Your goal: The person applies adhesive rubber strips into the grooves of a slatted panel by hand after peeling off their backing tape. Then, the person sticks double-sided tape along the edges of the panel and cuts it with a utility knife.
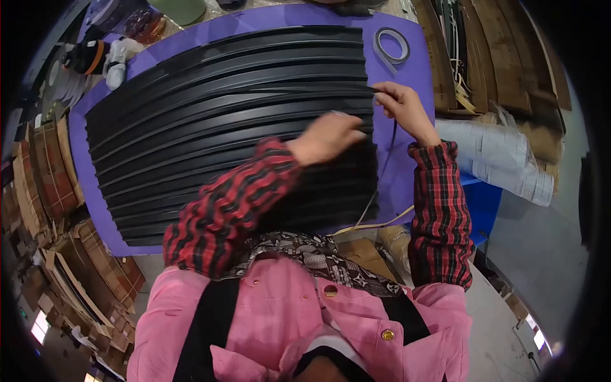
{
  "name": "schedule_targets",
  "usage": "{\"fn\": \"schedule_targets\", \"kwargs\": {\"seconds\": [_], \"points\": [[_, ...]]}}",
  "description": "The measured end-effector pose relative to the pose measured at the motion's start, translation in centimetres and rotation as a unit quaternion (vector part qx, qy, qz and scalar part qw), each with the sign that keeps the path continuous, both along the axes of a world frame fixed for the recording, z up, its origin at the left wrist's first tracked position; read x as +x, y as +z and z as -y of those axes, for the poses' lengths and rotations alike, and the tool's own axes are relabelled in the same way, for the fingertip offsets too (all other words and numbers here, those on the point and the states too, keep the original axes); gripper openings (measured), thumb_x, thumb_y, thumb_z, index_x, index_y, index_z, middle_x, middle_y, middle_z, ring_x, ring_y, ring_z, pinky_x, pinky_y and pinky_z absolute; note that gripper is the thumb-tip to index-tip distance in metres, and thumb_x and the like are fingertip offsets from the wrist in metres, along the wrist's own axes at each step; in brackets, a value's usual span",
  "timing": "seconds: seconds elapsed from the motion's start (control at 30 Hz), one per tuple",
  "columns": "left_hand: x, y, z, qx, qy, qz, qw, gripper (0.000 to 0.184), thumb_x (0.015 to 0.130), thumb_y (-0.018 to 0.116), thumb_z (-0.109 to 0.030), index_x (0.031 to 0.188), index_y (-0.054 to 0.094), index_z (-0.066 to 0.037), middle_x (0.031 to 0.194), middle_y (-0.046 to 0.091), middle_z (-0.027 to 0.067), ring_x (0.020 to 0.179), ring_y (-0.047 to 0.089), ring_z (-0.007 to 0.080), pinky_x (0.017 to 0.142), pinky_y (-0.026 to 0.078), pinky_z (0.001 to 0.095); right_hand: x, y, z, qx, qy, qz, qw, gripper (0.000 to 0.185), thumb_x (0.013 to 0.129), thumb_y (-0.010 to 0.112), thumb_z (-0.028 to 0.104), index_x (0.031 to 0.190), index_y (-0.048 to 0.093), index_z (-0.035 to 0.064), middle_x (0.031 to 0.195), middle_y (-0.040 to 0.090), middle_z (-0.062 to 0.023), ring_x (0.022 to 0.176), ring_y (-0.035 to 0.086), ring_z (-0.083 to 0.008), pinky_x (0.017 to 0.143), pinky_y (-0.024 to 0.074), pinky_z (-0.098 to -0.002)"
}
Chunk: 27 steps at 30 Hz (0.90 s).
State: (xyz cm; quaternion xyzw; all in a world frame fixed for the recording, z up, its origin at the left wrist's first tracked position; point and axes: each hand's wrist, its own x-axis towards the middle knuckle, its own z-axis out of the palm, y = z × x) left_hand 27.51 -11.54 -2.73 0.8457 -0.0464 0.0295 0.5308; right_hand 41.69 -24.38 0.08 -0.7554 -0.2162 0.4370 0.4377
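Long black ribbed strips (223, 121) lie side by side across a purple table (410, 159). At their right ends my right hand (404, 109) pinches a thin dark strip, part of which hangs down below the fingers. Over the right part of the black strips is my left hand (328, 137), blurred by motion; its fingers are too smeared to read. A roll of grey tape (391, 48) rests on the purple surface above my right hand, with its loose end sticking out.
A thin pale cord (382, 223) runs along the near edge. Plastic-wrapped rolls (503, 156) and a blue bin (478, 207) stand right of the table. Cardboard (480, 51) is stacked beyond them. At the far left are a black bottle with an orange band (89, 57) and more cardboard.
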Motion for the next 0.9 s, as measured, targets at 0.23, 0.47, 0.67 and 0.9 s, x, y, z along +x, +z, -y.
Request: {"fn": "schedule_targets", "kwargs": {"seconds": [0.23, 0.47, 0.67, 0.9], "points": [[-8.7, -5.3, -20.6, 0.275, 0.317, 0.011, 0.908, 0.01, 0.072, 0.061, -0.012, 0.08, 0.062, -0.007, 0.077, 0.053, 0.0057, 0.076, 0.048, 0.0199, 0.067, 0.039, 0.0285, 1.9, -6.0, -0.7, -0.009, -0.141, 0.184, 0.973, 0.014, 0.072, 0.059, 0.01, 0.082, 0.058, 0.0005, 0.061, 0.054, -0.0003, 0.055, 0.047, -0.0053, 0.051, 0.0395, -0.0192], [-9.3, -5.6, -21.6, 0.102, 0.316, -0.075, 0.94, 0.008, 0.071, 0.063, -0.011, 0.076, 0.062, -0.005, 0.078, 0.053, 0.0021, 0.079, 0.046, 0.0139, 0.071, 0.037, 0.0241, 3.0, -8.2, -1.7, -0.032, -0.146, 0.227, 0.962, 0.012, 0.07, 0.061, 0.012, 0.076, 0.059, 0.0018, 0.058, 0.054, -0.0012, 0.054, 0.049, -0.0063, 0.051, 0.0405, -0.0205], [-9.5, -6.0, -22.0, 0.114, 0.311, -0.078, 0.94, 0.008, 0.071, 0.063, -0.011, 0.076, 0.061, -0.005, 0.078, 0.053, 0.0017, 0.08, 0.046, 0.0139, 0.073, 0.036, 0.0241, 3.3, -7.8, -2.0, -0.048, -0.123, 0.245, 0.961, 0.012, 0.071, 0.062, 0.012, 0.074, 0.059, 0.001, 0.058, 0.052, 0.0009, 0.054, 0.047, -0.0051, 0.052, 0.0394, -0.0189], [-9.5, -5.9, -22.1, 0.114, 0.307, -0.081, 0.941, 0.007, 0.071, 0.063, -0.011, 0.075, 0.062, -0.005, 0.078, 0.053, 0.0019, 0.08, 0.046, 0.0139, 0.073, 0.035, 0.0244, 3.3, -7.8, -2.1, -0.06, -0.117, 0.228, 0.965, 0.01, 0.072, 0.061, 0.01, 0.074, 0.058, 0.0007, 0.059, 0.051, 0.003, 0.056, 0.045, -0.0031, 0.053, 0.0379, -0.017]]}}
